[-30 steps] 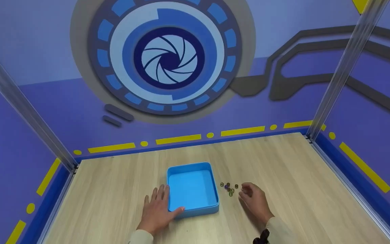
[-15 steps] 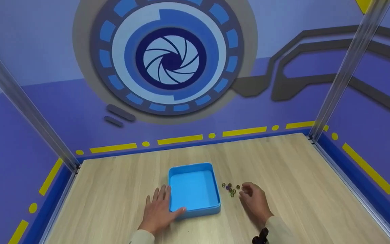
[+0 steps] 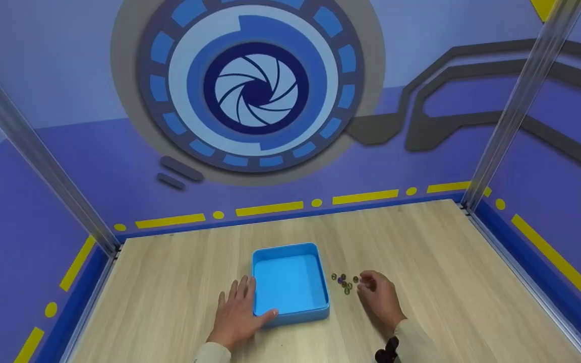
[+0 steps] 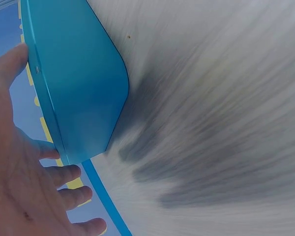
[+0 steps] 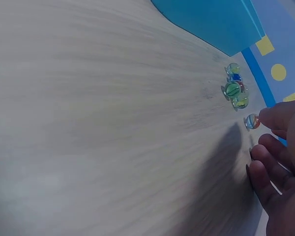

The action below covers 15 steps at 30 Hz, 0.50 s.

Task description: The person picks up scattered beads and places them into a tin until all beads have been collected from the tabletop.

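Observation:
A shallow, square light-blue box [image 3: 304, 315] stands on the table with its top uncovered and nothing inside. My left hand [image 3: 235, 315] lies along its near left corner, fingers spread and thumb over the front rim. In the left wrist view, the fingers and thumb reach to the rim of the box [image 4: 73, 73]. Right of the box lie several small glass marbles [image 5: 232, 89] in a loose cluster. My right hand [image 3: 381, 298] is beside them, its fingers loosely bent. Its fingertips are right at the nearest marble [image 5: 252, 121], which sits on the table slightly apart from the others.
The pale wood-grain table [image 3: 179, 272] is bounded by blue and purple printed panels [image 3: 94, 166] at the back and sides. Metal posts [image 3: 497, 116] rise at both back corners. A dark band [image 3: 387, 350] is around my right wrist.
The head view has shifted slightly, so the box and marbles appear a little further right. My right fingertips are slightly nearer the closest marble. My left hand stays at the box.

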### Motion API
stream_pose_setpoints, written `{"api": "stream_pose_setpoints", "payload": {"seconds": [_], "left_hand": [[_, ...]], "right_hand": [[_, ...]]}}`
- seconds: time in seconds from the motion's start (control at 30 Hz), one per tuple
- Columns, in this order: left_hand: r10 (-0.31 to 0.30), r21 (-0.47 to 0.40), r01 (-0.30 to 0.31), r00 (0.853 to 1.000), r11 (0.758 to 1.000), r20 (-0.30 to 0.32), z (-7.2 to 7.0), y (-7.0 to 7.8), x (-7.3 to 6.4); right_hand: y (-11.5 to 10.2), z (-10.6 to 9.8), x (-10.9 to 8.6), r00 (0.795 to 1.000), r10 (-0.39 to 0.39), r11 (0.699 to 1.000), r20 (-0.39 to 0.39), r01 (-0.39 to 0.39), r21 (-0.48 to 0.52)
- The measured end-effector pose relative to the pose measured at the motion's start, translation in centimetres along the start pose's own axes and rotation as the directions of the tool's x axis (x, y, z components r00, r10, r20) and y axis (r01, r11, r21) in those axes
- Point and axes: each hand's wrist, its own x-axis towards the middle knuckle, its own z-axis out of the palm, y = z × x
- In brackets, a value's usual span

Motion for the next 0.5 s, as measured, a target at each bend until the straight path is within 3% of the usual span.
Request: {"api": "stream_pose_setpoints", "payload": {"seconds": [0.5], "left_hand": [[0.0, 0.011, 0.0, 1.0, 1.0, 0.006, -0.08, 0.06, -0.04]], "right_hand": [[0.0, 0.15, 0.48, 1.0, 0.027, 0.999, 0.001, -0.027, 0.019]]}}
